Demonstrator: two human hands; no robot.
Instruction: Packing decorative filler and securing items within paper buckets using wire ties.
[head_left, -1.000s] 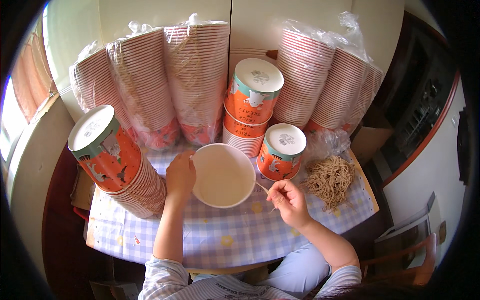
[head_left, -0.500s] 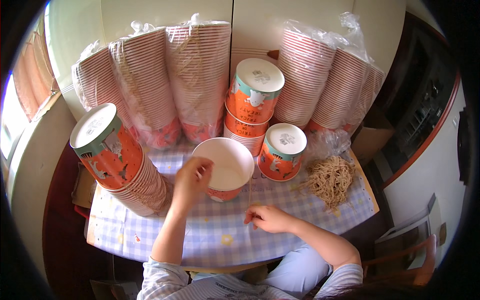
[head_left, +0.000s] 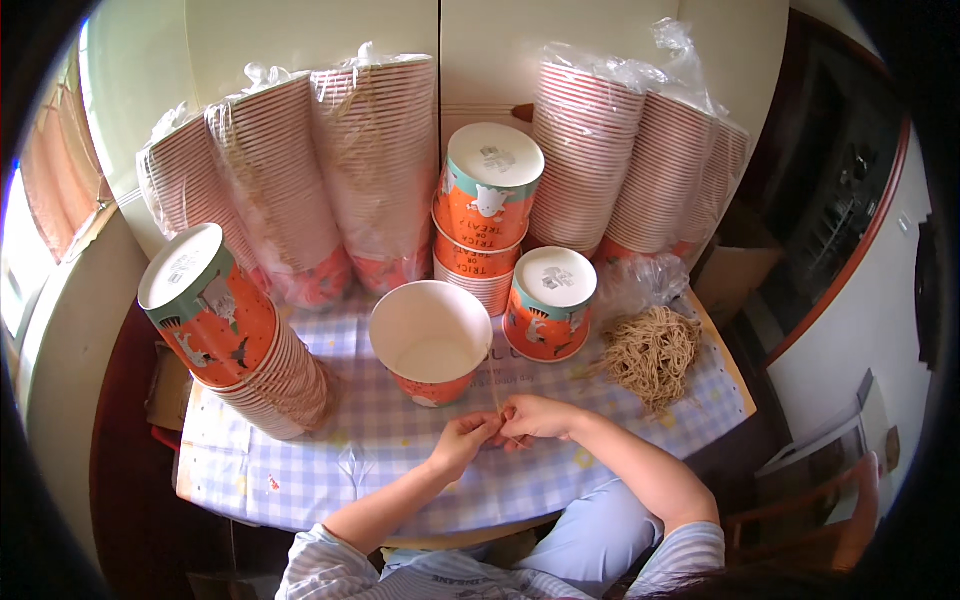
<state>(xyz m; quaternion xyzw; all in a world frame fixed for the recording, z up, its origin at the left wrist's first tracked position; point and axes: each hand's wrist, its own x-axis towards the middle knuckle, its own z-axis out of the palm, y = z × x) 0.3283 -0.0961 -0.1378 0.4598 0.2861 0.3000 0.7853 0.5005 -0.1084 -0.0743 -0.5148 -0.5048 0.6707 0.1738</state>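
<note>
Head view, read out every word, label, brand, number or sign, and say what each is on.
I don't copy wording, but lettering stands on:
Middle orange tub stack: dark capitals, legible.
White tub bases: small print, unreadable.
Checked tablecloth: lettering, too blurred.
Striped shirt: dark letters, partly legible.

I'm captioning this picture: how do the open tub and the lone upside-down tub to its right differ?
The open tub stands mouth up; the upside-down tub rests mouth down. The open tub shows its pale inside; the upside-down tub shows its pale base. Both have orange printed sides.
</note>
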